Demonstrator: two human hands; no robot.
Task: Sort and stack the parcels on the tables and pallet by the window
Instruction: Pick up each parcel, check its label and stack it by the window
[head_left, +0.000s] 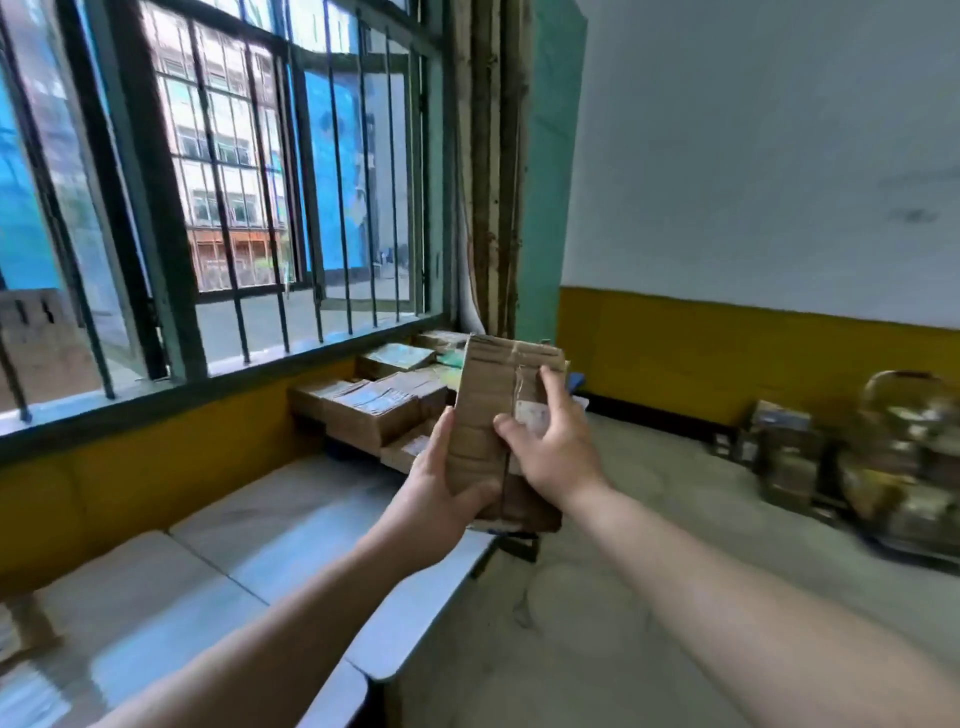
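Both my hands hold one brown cardboard parcel (498, 395) up in the air, standing on end, with tape and a small white label on its face. My left hand (436, 493) grips its lower left edge, thumb across the bottom. My right hand (556, 447) grips the right side, fingers curled over the label. Behind the parcel, stacked parcels (379, 405) lie on a low pallet under the window corner. White tables (270, 530) run along the window wall at the lower left.
A barred window (234, 208) fills the upper left. More parcels lie at the lower left table edge (21, 629). A blurred pile of goods (893, 457) stands on the floor at the right by the yellow-and-white wall. Bare concrete floor (597, 597) lies between.
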